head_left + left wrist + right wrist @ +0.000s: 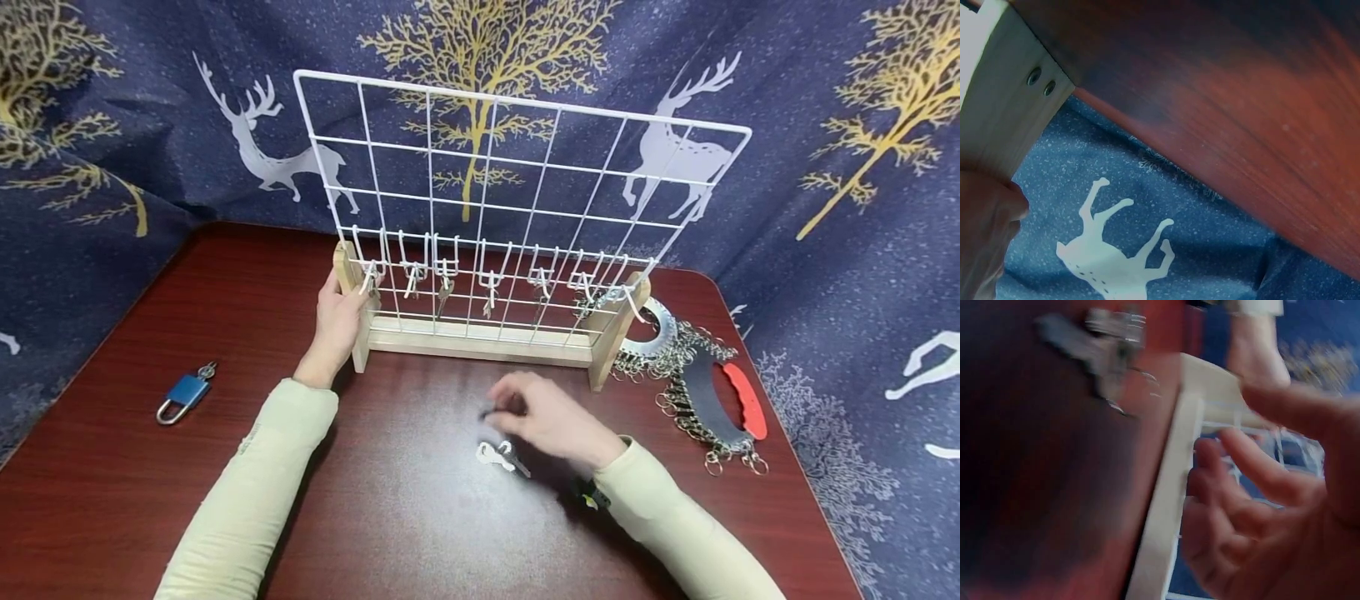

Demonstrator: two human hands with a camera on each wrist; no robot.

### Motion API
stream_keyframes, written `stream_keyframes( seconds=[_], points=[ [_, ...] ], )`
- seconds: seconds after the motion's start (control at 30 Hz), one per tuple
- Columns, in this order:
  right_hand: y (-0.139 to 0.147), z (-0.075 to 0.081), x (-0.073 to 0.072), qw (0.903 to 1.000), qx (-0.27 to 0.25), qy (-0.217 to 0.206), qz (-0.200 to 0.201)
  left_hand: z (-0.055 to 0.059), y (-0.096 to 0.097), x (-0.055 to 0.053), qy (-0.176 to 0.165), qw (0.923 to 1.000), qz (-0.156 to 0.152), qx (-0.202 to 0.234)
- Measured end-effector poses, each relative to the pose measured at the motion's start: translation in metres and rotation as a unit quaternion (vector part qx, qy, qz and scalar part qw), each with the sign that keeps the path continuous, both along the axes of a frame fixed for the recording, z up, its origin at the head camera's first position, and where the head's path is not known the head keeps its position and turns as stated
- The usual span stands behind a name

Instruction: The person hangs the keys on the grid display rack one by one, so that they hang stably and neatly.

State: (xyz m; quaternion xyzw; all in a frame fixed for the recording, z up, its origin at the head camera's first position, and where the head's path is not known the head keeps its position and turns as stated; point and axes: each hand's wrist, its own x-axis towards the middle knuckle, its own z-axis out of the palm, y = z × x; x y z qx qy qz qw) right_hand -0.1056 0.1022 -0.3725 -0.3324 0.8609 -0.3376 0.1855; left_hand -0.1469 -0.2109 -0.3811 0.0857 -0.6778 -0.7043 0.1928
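A white wire grid rack (480,200) stands on a pale wooden base with two side posts. My left hand (337,321) grips the left wooden post (1016,94), fingertips curled at its edge in the left wrist view. Along the grid's lower rows hang several white hooks (491,279), some with small keys (445,290) on them. In front of the base, my right hand (543,417) is blurred above the table, its loosely bent fingers holding nothing in the right wrist view. Just below it lies a small bunch of keys (504,458), blurred in the right wrist view.
A blue padlock (183,396) with a key in it lies at the left of the dark red table (405,517). Beside the right post are a silver ring (656,329) hung with small rings, and a curved dark piece (708,396) with a red handle (745,402).
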Motion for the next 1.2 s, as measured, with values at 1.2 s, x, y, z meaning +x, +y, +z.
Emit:
stream_keyframes(
  seconds=[1.2],
  points=[
    [-0.018, -0.015, 0.012, 0.9787, 0.098, 0.107, 0.145, 0.000, 0.000, 0.000, 0.018, 0.9993, -0.016, 0.029]
  ],
)
